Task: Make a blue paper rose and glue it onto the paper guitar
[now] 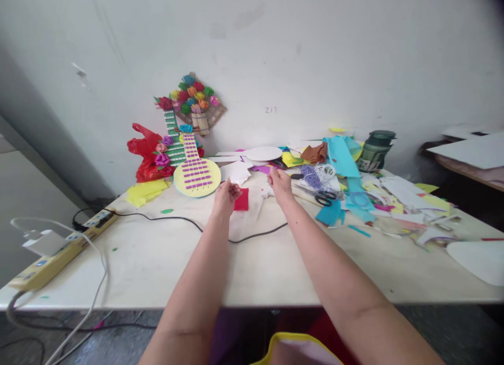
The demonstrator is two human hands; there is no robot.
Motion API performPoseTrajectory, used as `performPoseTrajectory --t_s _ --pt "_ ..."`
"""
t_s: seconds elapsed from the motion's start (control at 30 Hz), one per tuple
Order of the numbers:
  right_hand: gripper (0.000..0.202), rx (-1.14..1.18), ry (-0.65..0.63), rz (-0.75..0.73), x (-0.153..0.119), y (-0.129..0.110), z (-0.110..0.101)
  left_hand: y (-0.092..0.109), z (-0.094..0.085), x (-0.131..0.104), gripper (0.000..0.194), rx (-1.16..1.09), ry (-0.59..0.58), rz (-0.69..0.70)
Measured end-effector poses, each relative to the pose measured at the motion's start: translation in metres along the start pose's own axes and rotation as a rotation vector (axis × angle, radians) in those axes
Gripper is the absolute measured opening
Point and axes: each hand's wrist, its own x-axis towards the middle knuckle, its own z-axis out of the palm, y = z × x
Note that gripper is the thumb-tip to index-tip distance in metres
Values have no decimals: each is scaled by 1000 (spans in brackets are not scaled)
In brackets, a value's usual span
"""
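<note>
Head view: left hand (227, 195), right hand (280, 185), both curled, grip unclear; one red square (242, 200).

Both bare forearms (200, 273) are stretched forward now, the left hand (226, 198) is curled inward, the right hand (281, 186) is loosely closed, held apart from it.

Over the table (271, 275), your left hand (227, 198) is just beside a paper square (242, 200), your right hand (280, 185) across to the right! Back left, a disc ornament (197, 177) stands before a flower panel (197, 98), a plastic bag (145, 147) to its left. Front left, a charger (45, 243) sits in the power strip (88, 235); a cable (258, 237) passes beneath your left forearm (207, 260). Right of your right hand: scissors (326, 198) before yarn (311, 177), then scraps (409, 197), a jar (377, 152) behind.
</note>
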Motion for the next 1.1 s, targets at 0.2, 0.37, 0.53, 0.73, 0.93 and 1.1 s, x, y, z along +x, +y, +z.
performPoseTrajectory --t_s 0.2,0.37,0.53,0.73,0.93,1.1 --pt "27 104 -175 72 -19 -5 21 -9 8 -3 25 130 -64 78" --pt "41 2 -237 6 -25 -8 24 -8 2 0 15 185 -31 149" --pt "37 -24 -18 42 -10 -4 12 -5 -8 9 17 162 34 194" --pt "8 79 -79 205 -7 -4 12 -8 -4 6 21 198 18 213" --pt "25 47 -299 203 -23 -11 24 -5 8 -10 38 456 -150 84" --pt "40 -174 -393 14 -26 -11 24 -6 11 -13 39 526 -256 65"
